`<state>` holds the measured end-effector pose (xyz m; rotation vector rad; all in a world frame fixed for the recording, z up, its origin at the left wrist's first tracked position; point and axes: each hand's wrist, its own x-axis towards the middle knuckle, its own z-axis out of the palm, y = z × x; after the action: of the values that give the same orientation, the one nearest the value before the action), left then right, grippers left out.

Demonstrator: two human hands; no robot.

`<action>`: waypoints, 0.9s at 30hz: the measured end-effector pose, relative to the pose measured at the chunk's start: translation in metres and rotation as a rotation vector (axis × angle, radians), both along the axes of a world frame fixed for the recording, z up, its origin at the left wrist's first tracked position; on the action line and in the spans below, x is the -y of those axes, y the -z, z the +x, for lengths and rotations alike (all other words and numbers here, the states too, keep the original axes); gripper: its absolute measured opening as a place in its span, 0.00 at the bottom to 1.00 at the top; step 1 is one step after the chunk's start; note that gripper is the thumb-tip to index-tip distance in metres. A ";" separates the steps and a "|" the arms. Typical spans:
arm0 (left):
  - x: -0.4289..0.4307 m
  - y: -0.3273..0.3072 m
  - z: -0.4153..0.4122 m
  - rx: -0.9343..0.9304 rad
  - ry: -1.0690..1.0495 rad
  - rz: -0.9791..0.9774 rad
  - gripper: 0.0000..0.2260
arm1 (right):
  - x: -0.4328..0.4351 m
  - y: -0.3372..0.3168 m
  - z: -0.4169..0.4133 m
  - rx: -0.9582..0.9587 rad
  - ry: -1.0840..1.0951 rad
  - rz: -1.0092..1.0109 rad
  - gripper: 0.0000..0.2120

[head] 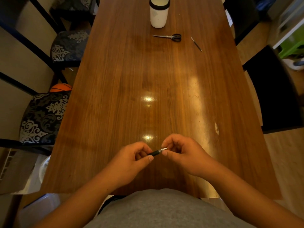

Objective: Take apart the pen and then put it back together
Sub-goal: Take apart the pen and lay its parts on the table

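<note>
A black pen (pixel 155 152) with a silver metal tip is held between both hands just above the near end of the wooden table (pixel 125 89). My left hand (pixel 131 160) grips the black barrel, most of which is hidden inside the fist. My right hand (pixel 182 152) pinches the silver tip between thumb and forefinger. The pen points right and slightly away from me.
At the far end of the table stand a white cylindrical container (pixel 159 12), black-handled scissors (pixel 171 37) and another thin pen (pixel 196 44). Patterned chairs (pixel 44 116) line the left side, a dark chair (pixel 276 92) the right. A basketball (pixel 60 87) lies on the floor.
</note>
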<state>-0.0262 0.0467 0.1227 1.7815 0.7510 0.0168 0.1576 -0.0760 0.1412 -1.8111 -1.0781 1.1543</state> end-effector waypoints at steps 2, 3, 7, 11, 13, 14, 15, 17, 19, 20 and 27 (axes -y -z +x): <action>0.001 -0.001 0.000 -0.005 -0.006 -0.007 0.05 | 0.000 0.001 -0.002 0.022 0.015 -0.005 0.05; 0.001 -0.002 0.000 -0.008 -0.009 -0.009 0.06 | 0.000 0.001 -0.003 0.025 0.022 -0.007 0.04; 0.001 -0.004 0.000 -0.012 -0.018 -0.010 0.07 | 0.001 0.001 -0.004 0.013 -0.015 -0.001 0.04; 0.002 -0.003 0.002 -0.010 -0.033 -0.012 0.07 | 0.001 0.001 -0.005 0.030 -0.018 0.017 0.03; 0.003 -0.003 0.002 0.004 -0.046 -0.009 0.07 | 0.000 0.002 -0.005 0.029 0.001 0.026 0.03; 0.003 -0.003 0.002 0.005 -0.044 -0.006 0.06 | 0.000 0.002 -0.005 0.030 0.004 0.025 0.04; 0.003 -0.003 0.002 0.003 -0.038 -0.002 0.06 | 0.000 0.001 -0.006 0.029 0.005 0.024 0.06; 0.003 -0.002 0.001 -0.003 -0.029 0.008 0.05 | -0.001 0.001 -0.006 0.007 0.023 0.019 0.09; 0.003 -0.002 0.001 -0.006 -0.034 0.006 0.05 | -0.001 0.001 -0.007 -0.034 0.056 0.008 0.08; 0.004 -0.002 0.000 -0.007 -0.037 0.003 0.05 | -0.001 0.000 -0.007 -0.043 0.065 0.007 0.05; 0.004 -0.002 0.000 -0.036 -0.034 -0.003 0.03 | -0.001 -0.002 -0.004 -0.107 0.100 0.019 0.03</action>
<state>-0.0258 0.0428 0.1251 1.7703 0.8063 0.0060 0.1534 -0.0752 0.1432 -1.7472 -0.9234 1.1635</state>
